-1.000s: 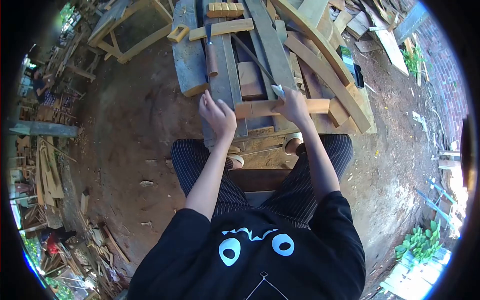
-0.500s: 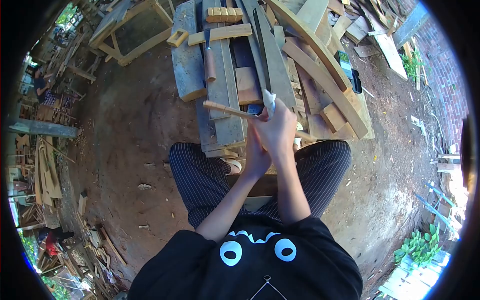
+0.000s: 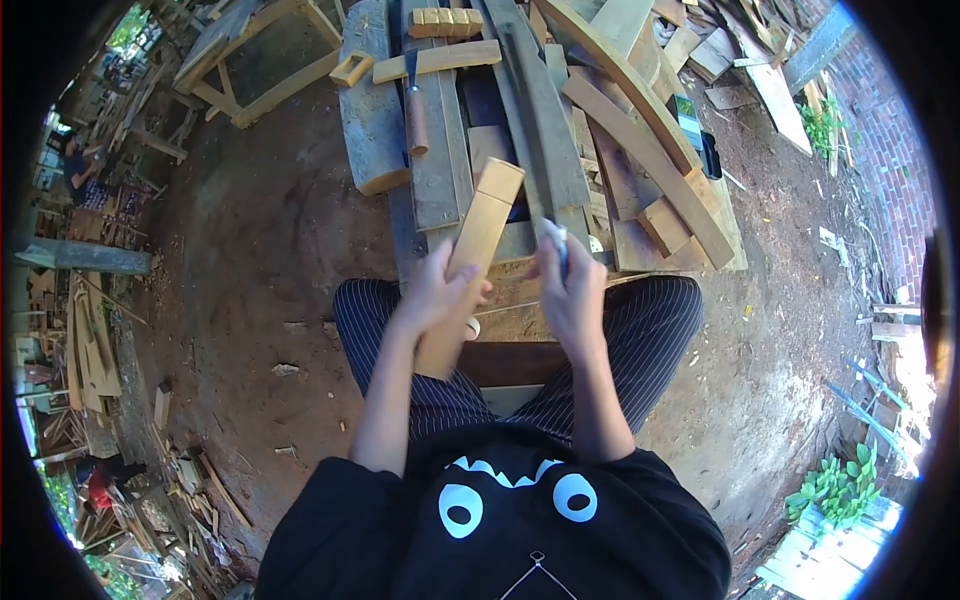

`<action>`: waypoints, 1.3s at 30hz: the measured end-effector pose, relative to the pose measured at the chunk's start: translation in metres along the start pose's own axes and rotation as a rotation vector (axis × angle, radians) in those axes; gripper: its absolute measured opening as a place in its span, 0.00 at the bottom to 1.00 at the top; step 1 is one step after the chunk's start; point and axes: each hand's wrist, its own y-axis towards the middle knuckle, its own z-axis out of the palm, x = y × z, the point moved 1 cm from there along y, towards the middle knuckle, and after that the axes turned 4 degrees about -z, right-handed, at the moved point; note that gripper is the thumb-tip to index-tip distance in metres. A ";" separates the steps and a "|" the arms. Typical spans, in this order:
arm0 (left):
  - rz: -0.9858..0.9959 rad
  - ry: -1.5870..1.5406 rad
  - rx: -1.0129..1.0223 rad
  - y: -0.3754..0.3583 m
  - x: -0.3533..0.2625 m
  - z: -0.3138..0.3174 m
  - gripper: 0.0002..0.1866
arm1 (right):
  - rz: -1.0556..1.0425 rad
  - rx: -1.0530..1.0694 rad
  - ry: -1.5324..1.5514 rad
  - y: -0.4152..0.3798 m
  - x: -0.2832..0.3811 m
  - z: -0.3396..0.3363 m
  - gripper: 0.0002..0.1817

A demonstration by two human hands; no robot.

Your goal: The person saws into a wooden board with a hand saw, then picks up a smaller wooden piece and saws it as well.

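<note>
Head view, centre: we find left hand (image 3: 432, 292) clamped on wooden bar (image 3: 487, 222), right hand (image 3: 573, 295) closed around pale-handled tool (image 3: 554, 235); slack left grip could drop the bar.

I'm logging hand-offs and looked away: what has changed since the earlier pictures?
The wood piece passed from the right hand to the left hand, swinging from crosswise to pointing away from the person. The right hand let go of it but kept the white-ended tool. The wooden-handled tool and notched block stayed put.
</note>
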 end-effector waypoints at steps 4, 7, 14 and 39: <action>0.182 0.642 -0.024 0.019 -0.037 -0.025 0.11 | 0.053 0.046 -0.169 -0.019 -0.036 -0.027 0.16; 0.273 0.703 0.030 0.052 -0.034 -0.020 0.13 | 0.118 0.060 -0.224 -0.039 -0.057 -0.031 0.16; 0.592 1.058 -0.372 0.086 0.008 0.017 0.16 | 0.191 0.121 -0.407 -0.050 -0.075 -0.028 0.16; 0.778 1.016 -0.641 0.110 0.016 0.045 0.18 | 0.138 0.252 -0.614 -0.061 -0.078 -0.029 0.14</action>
